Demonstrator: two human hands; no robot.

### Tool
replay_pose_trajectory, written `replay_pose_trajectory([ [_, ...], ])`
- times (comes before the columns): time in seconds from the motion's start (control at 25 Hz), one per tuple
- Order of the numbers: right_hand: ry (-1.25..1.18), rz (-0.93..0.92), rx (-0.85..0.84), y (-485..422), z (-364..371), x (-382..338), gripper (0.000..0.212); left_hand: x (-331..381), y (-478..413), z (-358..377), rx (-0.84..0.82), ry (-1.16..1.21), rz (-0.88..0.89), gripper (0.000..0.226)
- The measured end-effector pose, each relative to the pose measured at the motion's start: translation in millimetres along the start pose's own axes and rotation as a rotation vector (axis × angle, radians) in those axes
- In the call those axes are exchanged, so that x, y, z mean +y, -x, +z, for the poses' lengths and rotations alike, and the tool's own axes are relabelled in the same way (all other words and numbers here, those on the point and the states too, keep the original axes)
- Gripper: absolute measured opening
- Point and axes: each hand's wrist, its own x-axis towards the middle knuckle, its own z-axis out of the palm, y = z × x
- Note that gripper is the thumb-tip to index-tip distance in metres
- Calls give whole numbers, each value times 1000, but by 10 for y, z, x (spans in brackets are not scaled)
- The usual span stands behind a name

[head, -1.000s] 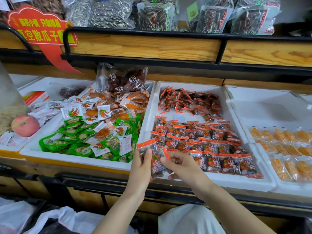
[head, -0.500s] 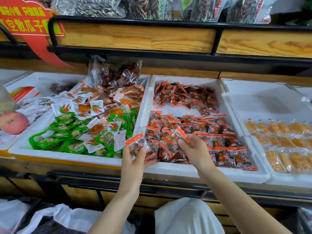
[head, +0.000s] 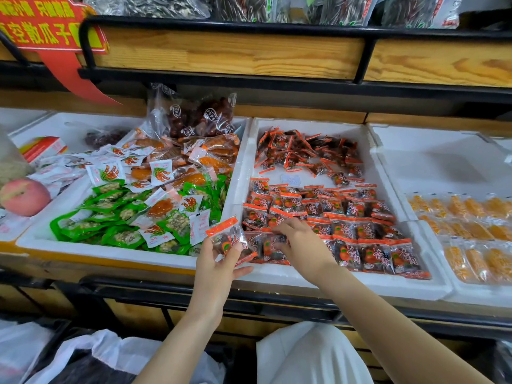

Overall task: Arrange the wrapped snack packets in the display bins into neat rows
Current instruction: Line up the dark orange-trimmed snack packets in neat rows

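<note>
Snack packets (head: pixel 346 214): dark packets with orange edges, lying in overlapping rows across the near half of the middle white bin (head: pixel 318 281).
Loose heap (head: pixel 304 153): more of the same packets, jumbled at the far end of that bin.
Held packet (head: pixel 225 235): tilted, raised over the bin's near left corner.
Left hand (head: pixel 214 263): thumb and fingers curled round the held packet's lower edge.
Right hand (head: pixel 303 242): palm down on the near left rows, fingers bent onto the packets there; I cannot tell whether it grips one.
Left bin (head: pixel 83 252): green packets (head: pixel 116 214) near, white and orange ones mixed farther back.
Yellow packets (head: pixel 471 234): in rows, right of the middle bin.
Peach (head: pixel 25 196): far left, just beside the left bin.
</note>
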Motion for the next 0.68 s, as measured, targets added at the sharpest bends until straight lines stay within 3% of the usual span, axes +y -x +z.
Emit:
replay_pose_trajectory([
  [0.2,16,-35,-86,105,-12,2,43,-21,42,89,-43,-33,-29,34],
  [0.28,-17,-14,-8,137,-64,-68,39,-27,52,93,-88,-60,-24,24],
  [0.36,-318,42,79,236,-189,-212,34,-8,70,84,-131,-97,-23,17],
  [0.44,-719,111,31,373,-329,-354,22,18,72,84,-190,-163,-23,16],
  [0.52,-822,108,-73,490,-386,-372,9,22,81,103,-267,-245,-23,17],
  [0.68,-1010,290,-88,771,-280,-172,12,-58,180,148,-452,-370,-78,18],
])
